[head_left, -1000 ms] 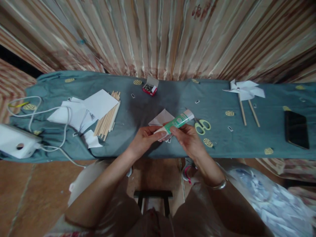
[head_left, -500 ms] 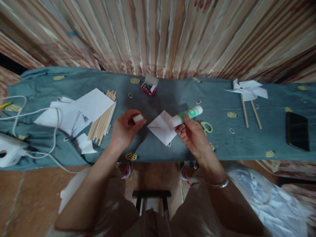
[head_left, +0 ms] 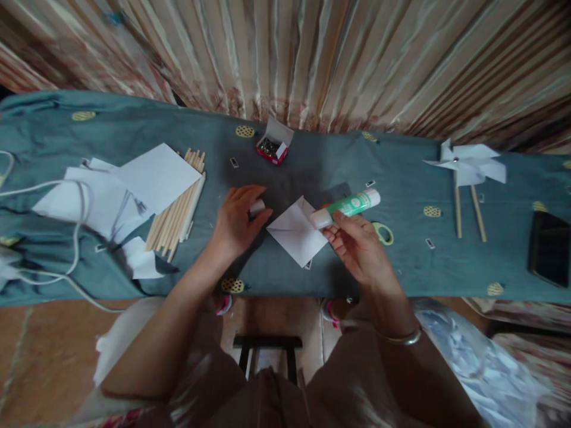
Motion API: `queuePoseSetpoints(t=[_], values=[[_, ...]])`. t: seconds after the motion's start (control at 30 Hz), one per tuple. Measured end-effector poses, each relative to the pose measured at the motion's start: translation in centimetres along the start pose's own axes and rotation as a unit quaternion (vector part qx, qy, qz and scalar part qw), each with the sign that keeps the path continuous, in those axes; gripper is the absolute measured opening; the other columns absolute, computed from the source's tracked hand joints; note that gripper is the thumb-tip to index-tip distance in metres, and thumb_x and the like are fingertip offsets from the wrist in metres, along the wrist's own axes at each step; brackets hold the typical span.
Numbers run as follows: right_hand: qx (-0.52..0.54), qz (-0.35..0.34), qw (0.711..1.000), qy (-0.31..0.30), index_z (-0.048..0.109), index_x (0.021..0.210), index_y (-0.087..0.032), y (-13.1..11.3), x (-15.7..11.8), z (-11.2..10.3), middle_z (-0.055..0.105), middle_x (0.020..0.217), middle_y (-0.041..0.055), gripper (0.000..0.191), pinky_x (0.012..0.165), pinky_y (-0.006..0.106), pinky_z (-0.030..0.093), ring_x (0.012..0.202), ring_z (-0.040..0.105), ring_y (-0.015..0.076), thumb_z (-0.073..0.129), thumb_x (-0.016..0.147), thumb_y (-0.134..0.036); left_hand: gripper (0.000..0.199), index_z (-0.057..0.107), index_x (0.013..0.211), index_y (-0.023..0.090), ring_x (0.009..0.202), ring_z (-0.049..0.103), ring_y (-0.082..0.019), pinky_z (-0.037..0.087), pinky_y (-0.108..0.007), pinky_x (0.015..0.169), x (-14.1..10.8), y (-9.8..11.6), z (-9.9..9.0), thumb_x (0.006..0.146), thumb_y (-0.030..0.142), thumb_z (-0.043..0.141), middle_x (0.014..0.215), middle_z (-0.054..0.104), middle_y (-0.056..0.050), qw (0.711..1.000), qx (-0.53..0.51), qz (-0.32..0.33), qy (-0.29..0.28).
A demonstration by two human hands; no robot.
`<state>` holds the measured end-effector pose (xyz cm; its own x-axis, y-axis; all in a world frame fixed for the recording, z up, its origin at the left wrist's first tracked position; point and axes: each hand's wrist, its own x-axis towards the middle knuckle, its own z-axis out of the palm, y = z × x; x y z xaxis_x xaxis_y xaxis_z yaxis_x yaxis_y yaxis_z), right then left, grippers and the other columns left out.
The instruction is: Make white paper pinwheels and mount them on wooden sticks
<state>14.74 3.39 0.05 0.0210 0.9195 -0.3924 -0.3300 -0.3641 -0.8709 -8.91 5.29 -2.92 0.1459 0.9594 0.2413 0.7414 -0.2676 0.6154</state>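
Between my hands a white paper square [head_left: 298,235] with creased folds lies on the teal cloth. My left hand [head_left: 236,220], to its left, holds a small white cap [head_left: 257,207] between thumb and fingers. In my right hand [head_left: 357,244] is a green and white glue stick [head_left: 352,205], tilted, its white end over the paper's right corner. Green-handled scissors [head_left: 383,233] lie just beyond that hand, partly hidden. A red box [head_left: 273,151] of small metal pins stands open behind the paper.
Wooden sticks [head_left: 176,208], white paper sheets [head_left: 156,178] and a white cable [head_left: 77,238] lie at the left. A paper pinwheel [head_left: 473,163], two sticks and a black phone [head_left: 549,248] are at the right. A curtain [head_left: 285,59] hangs behind.
The view has shifted slightly. My left fingers have spread further above the cap, which now sits deeper in the hand. My right hand keeps the glue stick near the paper's corner.
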Motion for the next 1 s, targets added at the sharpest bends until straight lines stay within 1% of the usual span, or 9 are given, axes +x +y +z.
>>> queuePoseSetpoints(t=[0.13, 0.27, 0.33, 0.4, 0.43, 0.53, 0.67, 0.77, 1.0], values=[[-0.091, -0.084, 0.992, 0.024, 0.070, 0.066, -0.022, 0.2, 0.2, 0.4, 0.067, 0.066, -0.0032, 0.029, 0.056, 0.023, 0.049, 0.058, 0.057, 0.0094, 0.087, 0.065, -0.046, 0.040, 0.063, 0.125, 0.017, 0.118, 0.062, -0.028, 0.051, -0.048, 0.102, 0.0, -0.1, 0.0, 0.095, 0.042, 0.059, 0.128, 0.069, -0.012, 0.999, 0.011, 0.035, 0.019], [-0.240, -0.146, 0.959, 0.045, 0.068, 0.064, -0.022, -0.1, -0.2, 1.0, 0.067, 0.061, -0.0024, 0.026, 0.057, 0.027, 0.051, 0.056, 0.059, 0.0123, 0.081, 0.069, -0.044, 0.031, 0.064, 0.123, 0.017, 0.124, 0.058, -0.029, 0.050, -0.049, 0.103, -0.8, 1.4, -0.2, 0.100, 0.035, 0.053, 0.136, 0.065, -0.013, 0.985, 0.056, 0.143, 0.084], [-0.293, -0.155, 0.942, 0.056, 0.068, 0.066, -0.021, -0.2, -0.4, 1.2, 0.069, 0.062, -0.0013, 0.025, 0.055, 0.028, 0.051, 0.056, 0.061, 0.0140, 0.078, 0.071, -0.044, 0.021, 0.066, 0.116, 0.018, 0.121, 0.061, -0.028, 0.052, -0.047, 0.098, -1.8, 2.7, -0.1, 0.100, 0.023, 0.053, 0.129, 0.070, -0.010, 0.972, 0.077, 0.212, 0.067], [-0.323, -0.172, 0.928, 0.069, 0.068, 0.069, -0.021, -0.2, -0.5, 1.2, 0.070, 0.064, -0.0008, 0.024, 0.056, 0.029, 0.051, 0.058, 0.063, 0.0150, 0.077, 0.073, -0.043, 0.021, 0.066, 0.115, 0.014, 0.118, 0.063, -0.028, 0.054, -0.045, 0.096, -2.9, 3.9, 0.5, 0.099, 0.024, 0.057, 0.124, 0.072, -0.010, 0.962, 0.074, 0.263, 0.028], [-0.336, -0.182, 0.921, 0.075, 0.068, 0.069, -0.021, -0.2, -0.5, 1.1, 0.071, 0.065, -0.0006, 0.024, 0.058, 0.029, 0.052, 0.059, 0.063, 0.0154, 0.077, 0.074, -0.043, 0.023, 0.065, 0.115, 0.013, 0.120, 0.063, -0.028, 0.053, -0.046, 0.100, -3.5, 4.4, 0.8, 0.099, 0.027, 0.058, 0.124, 0.072, -0.011, 0.959, 0.072, 0.273, 0.013], [-0.391, -0.205, 0.893, 0.089, 0.067, 0.071, -0.022, 0.0, -0.5, 0.8, 0.071, 0.067, 0.0002, 0.025, 0.061, 0.031, 0.053, 0.062, 0.064, 0.0165, 0.076, 0.075, -0.044, 0.033, 0.063, 0.122, 0.016, 0.133, 0.056, -0.031, 0.044, -0.055, 0.113, -4.8, 5.1, 2.1, 0.098, 0.039, 0.060, 0.135, 0.066, -0.014, 0.961, 0.091, 0.259, -0.022], [-0.466, -0.198, 0.857, 0.098, 0.068, 0.074, -0.022, 0.3, -0.7, 0.6, 0.071, 0.070, 0.0020, 0.029, 0.063, 0.035, 0.052, 0.062, 0.065, 0.0185, 0.076, 0.076, -0.050, 0.052, 0.055, 0.136, 0.019, 0.144, 0.045, -0.037, 0.038, -0.063, 0.116, -5.5, 5.1, 3.1, 0.094, 0.049, 0.062, 0.148, 0.054, -0.021, 0.968, 0.107, 0.219, -0.063], [-0.492, -0.193, 0.844, 0.098, 0.070, 0.078, -0.022, 0.6, -0.7, 0.6, 0.073, 0.074, 0.0036, 0.031, 0.065, 0.037, 0.052, 0.065, 0.067, 0.0204, 0.076, 0.077, -0.052, 0.056, 0.053, 0.138, 0.016, 0.147, 0.041, -0.038, 0.038, -0.063, 0.116, -5.6, 5.2, 3.2, 0.094, 0.050, 0.062, 0.151, 0.049, -0.023, 0.971, 0.102, 0.199, -0.088], [-0.530, -0.201, 0.819, 0.091, 0.072, 0.083, -0.021, 0.8, -0.8, 0.7, 0.075, 0.075, 0.0057, 0.034, 0.069, 0.038, 0.054, 0.067, 0.069, 0.0223, 0.073, 0.080, -0.055, 0.052, 0.054, 0.135, 0.015, 0.149, 0.037, -0.039, 0.038, -0.062, 0.117, -5.7, 5.2, 3.3, 0.096, 0.048, 0.060, 0.153, 0.048, -0.023, 0.975, 0.069, 0.178, -0.110]])
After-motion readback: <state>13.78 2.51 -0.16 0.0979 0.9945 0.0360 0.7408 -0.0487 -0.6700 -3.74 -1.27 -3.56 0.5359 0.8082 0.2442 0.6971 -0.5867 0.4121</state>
